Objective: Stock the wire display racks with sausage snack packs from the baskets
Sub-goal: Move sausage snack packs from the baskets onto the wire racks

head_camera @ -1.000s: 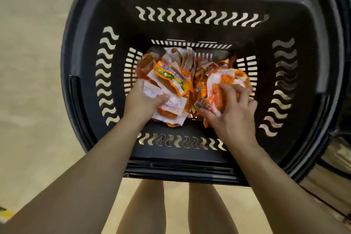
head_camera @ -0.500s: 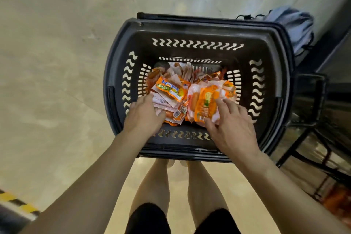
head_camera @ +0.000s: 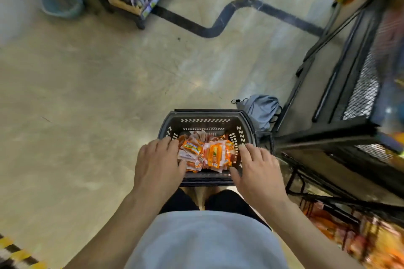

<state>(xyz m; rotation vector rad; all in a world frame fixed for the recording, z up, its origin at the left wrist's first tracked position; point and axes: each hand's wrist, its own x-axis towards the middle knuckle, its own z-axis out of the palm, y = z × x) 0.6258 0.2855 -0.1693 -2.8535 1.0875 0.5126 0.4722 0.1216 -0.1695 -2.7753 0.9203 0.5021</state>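
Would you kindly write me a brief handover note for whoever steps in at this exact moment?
Left hand: open, fingers spread over the basket's left edge, holding nothing.
Right hand: open over the right edge, holding nothing.
Black basket stands on the floor with a pile of sausage snack packs inside. Wire rack is to the right, blurred.
Done: no pack is in hand right now.
Left: grasp packs and load them into the rack until the basket is empty.
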